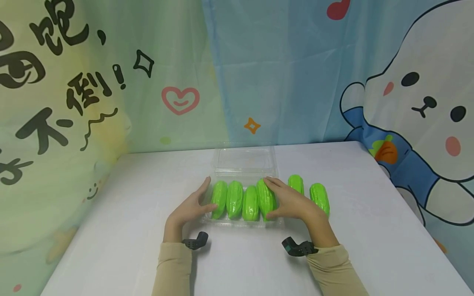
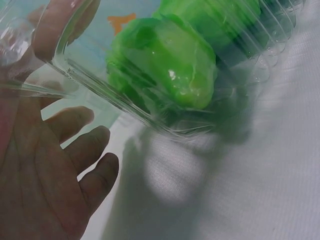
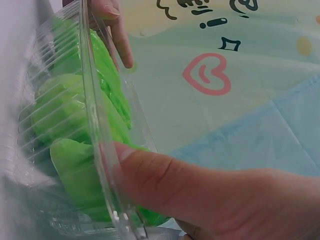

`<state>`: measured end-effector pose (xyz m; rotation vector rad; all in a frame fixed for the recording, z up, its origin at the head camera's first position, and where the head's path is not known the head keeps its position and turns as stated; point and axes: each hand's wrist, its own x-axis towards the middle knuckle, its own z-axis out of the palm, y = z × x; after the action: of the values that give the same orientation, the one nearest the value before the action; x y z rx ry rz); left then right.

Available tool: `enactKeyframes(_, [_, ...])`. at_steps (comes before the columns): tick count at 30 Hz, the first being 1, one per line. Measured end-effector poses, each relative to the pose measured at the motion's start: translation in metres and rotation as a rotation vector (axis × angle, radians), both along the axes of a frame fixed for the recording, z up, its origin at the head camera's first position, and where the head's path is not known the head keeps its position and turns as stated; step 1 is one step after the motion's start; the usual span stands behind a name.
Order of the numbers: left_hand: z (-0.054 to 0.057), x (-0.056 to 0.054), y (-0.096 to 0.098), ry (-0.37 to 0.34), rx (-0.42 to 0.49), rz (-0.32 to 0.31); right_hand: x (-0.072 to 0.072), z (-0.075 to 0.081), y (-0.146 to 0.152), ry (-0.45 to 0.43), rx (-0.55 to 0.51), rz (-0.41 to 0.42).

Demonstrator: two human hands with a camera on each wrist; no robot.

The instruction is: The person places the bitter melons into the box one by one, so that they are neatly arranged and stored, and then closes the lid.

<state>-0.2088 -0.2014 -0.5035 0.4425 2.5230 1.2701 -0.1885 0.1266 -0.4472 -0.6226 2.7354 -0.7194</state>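
A clear plastic clamshell box [image 1: 242, 224] lies on the table with its lid raised at the back. Inside it, several bright green, ridged bitter melons stand side by side. My right hand [image 1: 292, 201] holds the rightmost bitter melon [image 1: 265, 197], fingers at its far end and thumb at its near end. In the right wrist view, the thumb [image 3: 150, 175] lies at the box's rim. My left hand [image 1: 189, 209] is at the box's left end, beside the leftmost bitter melon [image 1: 219, 197]. Its fingers [image 2: 95, 145] look loose and spread in the left wrist view.
Two more bitter melons, one partly behind the right hand [image 1: 296, 183] and another bitter melon [image 1: 319, 196] farther right, lie on the white table [image 1: 122, 230]. The transparent lid [image 1: 246, 161] reaches toward the printed curtain [image 1: 255, 74] at the back.
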Motion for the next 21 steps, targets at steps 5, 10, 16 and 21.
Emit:
enactKeyframes(5, [-0.0008,-0.0002,-0.0005,0.008,0.004,-0.003,-0.0008,-0.0007,0.0003,0.000,0.010,0.001])
enactKeyframes(10, [-0.0014,-0.0006,-0.0009,0.019,0.000,-0.007,-0.0027,-0.0014,0.0007,-0.006,0.010,-0.014])
enactKeyframes(16, [-0.0031,-0.0017,-0.0010,0.014,0.001,-0.004,-0.0039,-0.0030,0.0001,0.003,0.013,-0.032])
enactKeyframes(21, [-0.0037,-0.0021,-0.0009,0.011,0.007,-0.006,-0.0032,-0.0025,0.0001,0.008,0.019,-0.038])
